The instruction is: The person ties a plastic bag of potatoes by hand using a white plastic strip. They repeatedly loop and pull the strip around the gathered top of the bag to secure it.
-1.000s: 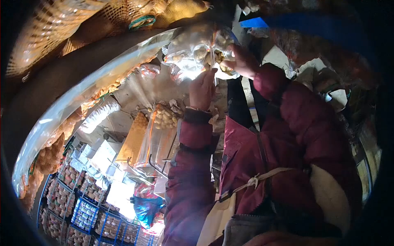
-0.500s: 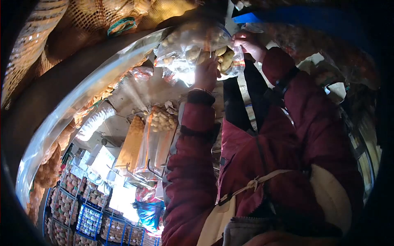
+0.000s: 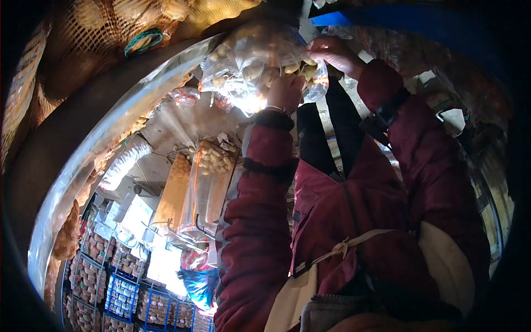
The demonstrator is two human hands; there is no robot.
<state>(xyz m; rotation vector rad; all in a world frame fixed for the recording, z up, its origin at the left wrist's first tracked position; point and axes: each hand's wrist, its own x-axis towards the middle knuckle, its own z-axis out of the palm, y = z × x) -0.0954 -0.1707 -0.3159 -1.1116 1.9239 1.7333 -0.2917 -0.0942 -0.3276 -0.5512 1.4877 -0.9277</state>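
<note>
A clear plastic bag (image 3: 235, 66) of potatoes with orange-red marks hangs at the top middle. My left hand (image 3: 286, 93) is closed on the near edge of the bag, its knuckles up. Over at the bag's right edge, my right hand (image 3: 333, 52) pinches the gathered plastic between thumb and fingers. Several potatoes (image 3: 301, 70) show between the two hands. Glare on the plastic hides part of the contents, and the left fingertips are partly hidden.
Net sacks (image 3: 127, 22) fill the upper left. Lower left are a tall orange sack (image 3: 174, 193), a clear bag of potatoes (image 3: 214, 159), a white ribbed tube (image 3: 126, 165) and stacked crates (image 3: 121, 296). A blue sheet (image 3: 420, 27) lies upper right.
My right hand has moved slightly up and left, drawing the bag's right edge inward and bunching the plastic. My left hand has turned and closed tighter, covering more of the potatoes.
</note>
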